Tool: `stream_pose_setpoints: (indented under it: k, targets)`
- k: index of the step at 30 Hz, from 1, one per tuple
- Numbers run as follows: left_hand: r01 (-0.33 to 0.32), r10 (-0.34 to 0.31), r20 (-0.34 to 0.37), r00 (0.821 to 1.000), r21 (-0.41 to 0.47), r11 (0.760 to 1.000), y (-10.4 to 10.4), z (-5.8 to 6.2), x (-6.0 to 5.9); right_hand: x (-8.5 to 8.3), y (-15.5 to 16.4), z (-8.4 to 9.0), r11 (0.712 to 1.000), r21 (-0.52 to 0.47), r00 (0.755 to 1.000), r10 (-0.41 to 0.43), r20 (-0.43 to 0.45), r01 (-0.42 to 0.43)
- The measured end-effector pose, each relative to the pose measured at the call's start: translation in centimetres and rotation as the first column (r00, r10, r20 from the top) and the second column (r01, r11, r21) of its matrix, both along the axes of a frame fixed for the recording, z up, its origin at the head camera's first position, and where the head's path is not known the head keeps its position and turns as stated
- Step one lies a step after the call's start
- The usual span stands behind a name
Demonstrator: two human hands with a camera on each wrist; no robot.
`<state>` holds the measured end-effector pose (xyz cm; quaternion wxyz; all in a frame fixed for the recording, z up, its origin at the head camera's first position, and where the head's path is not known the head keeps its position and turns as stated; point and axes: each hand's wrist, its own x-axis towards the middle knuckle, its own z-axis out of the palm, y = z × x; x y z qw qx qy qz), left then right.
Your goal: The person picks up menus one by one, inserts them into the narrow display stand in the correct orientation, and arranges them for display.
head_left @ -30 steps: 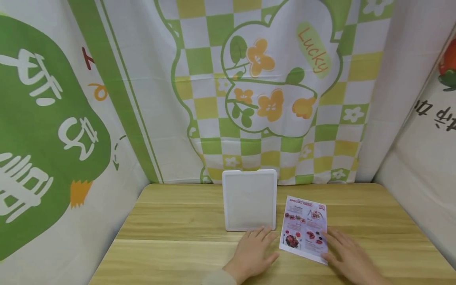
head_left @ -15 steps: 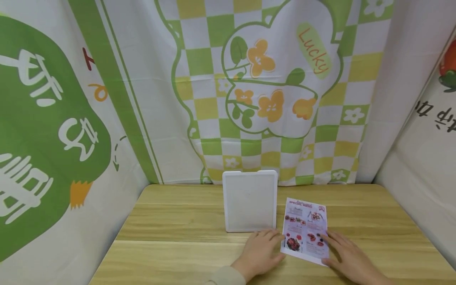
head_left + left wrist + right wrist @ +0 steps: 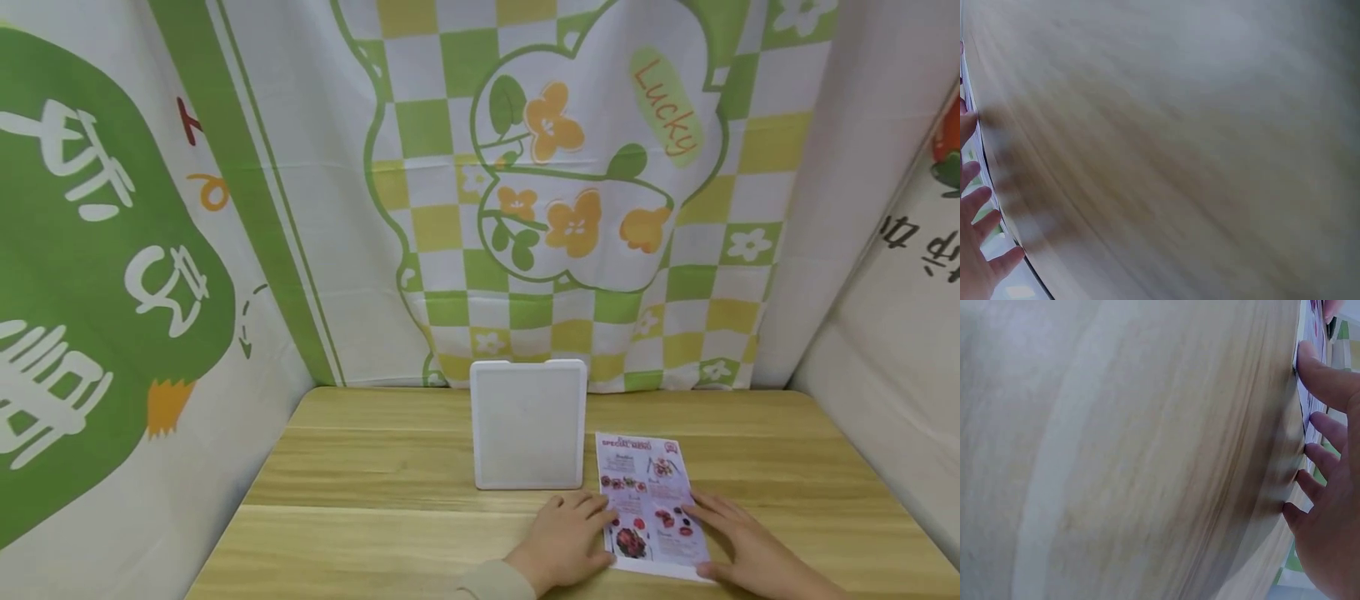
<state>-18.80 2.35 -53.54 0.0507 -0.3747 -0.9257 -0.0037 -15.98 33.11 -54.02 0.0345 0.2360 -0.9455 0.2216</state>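
Note:
A printed menu leaflet (image 3: pixel 651 504) with red food pictures lies flat on the wooden table (image 3: pixel 375 500), just right of a white upright stand (image 3: pixel 528 423). My left hand (image 3: pixel 566 542) lies flat with its fingertips on the leaflet's left edge. My right hand (image 3: pixel 742 546) lies flat too, fingers spread, touching the leaflet's right edge and near corner. The wrist views show mostly blurred table wood, with left-hand fingers (image 3: pixel 975 212) and right-hand fingers (image 3: pixel 1325 456) at the frame edges beside the leaflet (image 3: pixel 1310 406).
Patterned green, yellow and white cloth (image 3: pixel 562 183) hangs behind and on both sides of the table. The white stand is near the back middle. Bare wood stretches to the left of my hands.
The leaflet has slid toward me and turned straighter, its top edge now squarer to the table. Both hands have come closer along with it.

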Motion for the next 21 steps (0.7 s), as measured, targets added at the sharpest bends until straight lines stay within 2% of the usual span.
stream_pose_setpoints:
  k: [3, 7, 11, 21]
  targets:
    - [-0.003, 0.003, 0.012, 1.000, -0.023, 1.000, 0.35, -0.09, 0.02, 0.07, -0.02, 0.13, 1.000, -0.002, 1.000, -0.002, 0.023, 0.002]
    - [-0.030, 0.030, 0.038, 0.999, -0.003, 1.000, 0.66, 0.20, -0.07, 0.00, -0.08, 0.36, 1.000, -0.006, 0.999, 0.006, 0.046, -0.006]
    - [-0.051, 0.051, 0.064, 0.997, 0.008, 0.999, 0.74, 0.53, -0.11, -0.10, -0.09, 0.40, 1.000, -0.008, 0.999, 0.019, 0.029, -0.019]
    - [-0.052, 0.052, 0.044, 0.998, 0.002, 0.999, 0.88, 0.24, -0.31, -0.14, -0.36, 0.25, 0.999, 0.018, 0.999, -0.039, 0.001, 0.039]
